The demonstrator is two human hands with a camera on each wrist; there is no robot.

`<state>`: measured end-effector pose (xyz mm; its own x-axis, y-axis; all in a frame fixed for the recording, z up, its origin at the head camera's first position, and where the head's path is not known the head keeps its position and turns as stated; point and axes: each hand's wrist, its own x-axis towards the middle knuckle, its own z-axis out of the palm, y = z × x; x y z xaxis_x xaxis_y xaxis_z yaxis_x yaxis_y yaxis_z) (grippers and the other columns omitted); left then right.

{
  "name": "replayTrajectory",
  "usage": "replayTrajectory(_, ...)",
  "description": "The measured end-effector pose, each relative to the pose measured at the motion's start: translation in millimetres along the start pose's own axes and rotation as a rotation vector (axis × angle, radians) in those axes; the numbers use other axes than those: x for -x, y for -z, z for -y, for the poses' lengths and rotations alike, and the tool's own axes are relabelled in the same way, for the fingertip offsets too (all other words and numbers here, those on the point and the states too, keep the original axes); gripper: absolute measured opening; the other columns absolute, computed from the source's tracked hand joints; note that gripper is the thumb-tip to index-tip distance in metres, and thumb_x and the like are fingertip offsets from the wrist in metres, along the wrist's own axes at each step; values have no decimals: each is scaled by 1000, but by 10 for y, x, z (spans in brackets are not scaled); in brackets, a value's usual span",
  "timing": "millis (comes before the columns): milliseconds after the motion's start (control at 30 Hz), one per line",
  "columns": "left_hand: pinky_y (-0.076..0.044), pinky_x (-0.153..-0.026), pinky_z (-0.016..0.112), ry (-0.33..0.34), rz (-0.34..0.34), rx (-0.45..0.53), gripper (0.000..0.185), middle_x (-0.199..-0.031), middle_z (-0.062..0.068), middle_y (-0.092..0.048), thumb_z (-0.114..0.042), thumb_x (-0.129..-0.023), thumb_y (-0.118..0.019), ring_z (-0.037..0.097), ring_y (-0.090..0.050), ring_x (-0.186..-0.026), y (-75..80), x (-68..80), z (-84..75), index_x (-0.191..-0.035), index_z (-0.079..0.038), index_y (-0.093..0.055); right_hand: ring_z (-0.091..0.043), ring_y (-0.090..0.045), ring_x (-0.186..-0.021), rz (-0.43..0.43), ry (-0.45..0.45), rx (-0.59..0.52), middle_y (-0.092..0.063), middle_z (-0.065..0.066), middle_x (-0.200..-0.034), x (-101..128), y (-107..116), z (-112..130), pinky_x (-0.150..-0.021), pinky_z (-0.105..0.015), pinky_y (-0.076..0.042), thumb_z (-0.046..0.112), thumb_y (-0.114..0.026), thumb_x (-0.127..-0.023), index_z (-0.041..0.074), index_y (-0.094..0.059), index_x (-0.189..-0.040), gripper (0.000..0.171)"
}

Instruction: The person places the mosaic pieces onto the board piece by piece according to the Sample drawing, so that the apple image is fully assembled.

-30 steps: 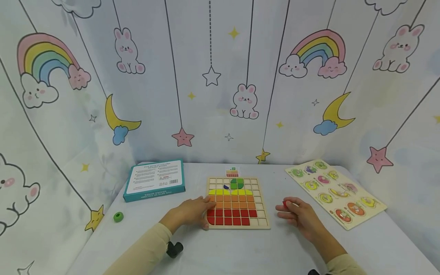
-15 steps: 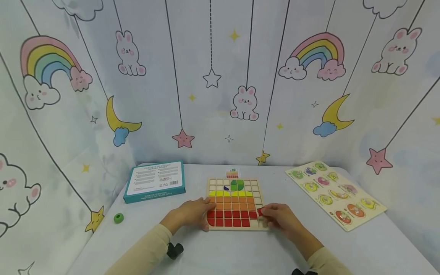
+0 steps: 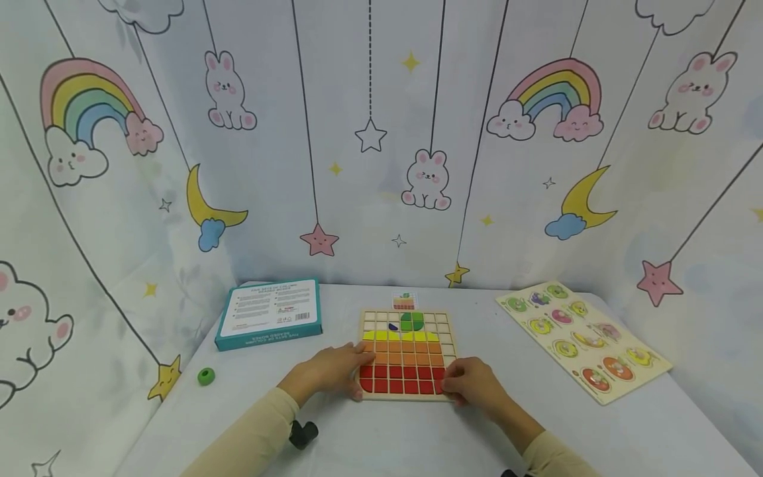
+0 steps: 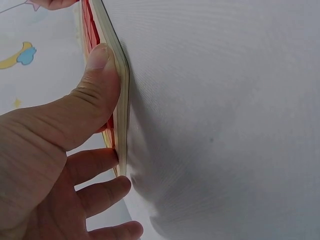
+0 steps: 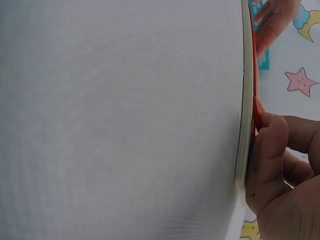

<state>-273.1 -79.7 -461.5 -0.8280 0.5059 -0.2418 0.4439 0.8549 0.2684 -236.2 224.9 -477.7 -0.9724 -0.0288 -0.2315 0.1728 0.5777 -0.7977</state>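
Note:
A square wooden mosaic board (image 3: 411, 397) lies on the white cloth, its grid filled with red, orange and yellow rows plus green tiles and a small blue one near the top. My left hand (image 3: 334, 370) rests on its left side, thumb (image 4: 102, 65) against the edge near the front corner and the other fingers spread fairly straight. At the front right corner, my right hand (image 3: 477, 384) pinches a red tile (image 5: 258, 111) between thumb and index finger. That tile sits tilted, its lower end at the front red row. My right fingers partly cover the corner cells.
Behind the board lies a small picture card (image 3: 405, 302). A teal and white box (image 3: 271, 315) stands back left, with a green bead (image 3: 206, 376) in front of it. A fruit puzzle board (image 3: 587, 351) lies at right. A black object (image 3: 304, 434) is beside my left sleeve.
My right hand has come left from beside the board to its front right corner, bringing the red tile down to the front row. The left hand stays where it was.

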Motion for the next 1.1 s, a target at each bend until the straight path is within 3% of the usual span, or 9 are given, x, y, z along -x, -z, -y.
replayTrajectory(267,-38,-113,61,2,-3,0,79,-161,5,-43,-41,-79,-86,31,-38,-149,23,25,-17,-150,-27,-53,-16,-56,-59,-18,35,85,-62,-3,-76,-4,-28,14,-52,-27,-49,5,-77,-86,10,-70,-85,8)
replayTrajectory(533,-37,-113,62,8,-6,-6,78,-160,5,-44,-42,-79,-86,34,-37,-149,40,20,-21,-149,-29,-54,-16,-56,-80,-18,105,161,-66,2,-80,-32,-32,40,-65,-28,-50,6,-77,-87,6,-76,-86,1)
replayTrajectory(700,-40,-112,61,7,18,5,78,-161,3,-43,-43,-80,-86,34,-37,-149,61,16,-63,-150,-30,-53,-16,-56,-90,-18,86,168,-72,2,-92,-15,-26,50,-72,-29,-49,5,-77,-86,11,-81,-87,7)
replayTrajectory(867,-40,-113,59,9,28,24,76,-162,1,-40,-49,-83,-82,32,-37,-149,101,2,-61,-151,-31,-52,-18,-56,-94,-9,127,205,-73,0,-102,-35,-11,49,-78,-32,-50,5,-77,-86,14,-82,-88,10)
replayTrajectory(1100,-42,-112,56,-2,22,39,70,-163,6,-38,-59,-89,-70,32,-41,-146,71,-21,-11,-151,-31,-51,-19,-54,-96,89,149,128,-68,3,-100,-71,54,4,-75,-32,-48,18,-74,-92,17,-80,-99,9)
